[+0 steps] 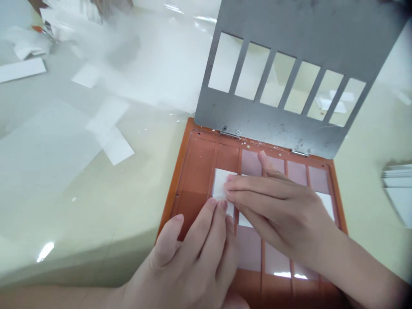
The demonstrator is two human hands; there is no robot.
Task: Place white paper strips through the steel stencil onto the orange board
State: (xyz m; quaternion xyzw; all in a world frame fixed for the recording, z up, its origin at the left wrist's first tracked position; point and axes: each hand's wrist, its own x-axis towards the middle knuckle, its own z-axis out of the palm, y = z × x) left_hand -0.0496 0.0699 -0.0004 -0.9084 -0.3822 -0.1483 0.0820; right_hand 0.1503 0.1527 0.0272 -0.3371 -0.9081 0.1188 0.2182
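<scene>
An orange tray (196, 180) with shallow slots lies in front of me. Its hinged grey metal plate (244, 109), cut with several rectangular windows, stands raised at the far side. A white rectangular piece (222, 178) lies in a slot left of the tray's middle. My left hand (202, 253) touches its near end with outstretched fingertips, thumb held apart. From the right, my right hand (283, 206) rests its straight fingertips on the same piece, thumb raised. Translucent pinkish sheets (249, 249) fill several slots. Another white piece (326, 206) shows beyond my right hand, partly covered.
Loose white pieces (117, 146) and a large pale sheet (48, 146) are spread on the table at left. A stack of white cards (399, 189) sits at the right edge. An orange-tipped tool (43, 32), blurred, lies far left among papers.
</scene>
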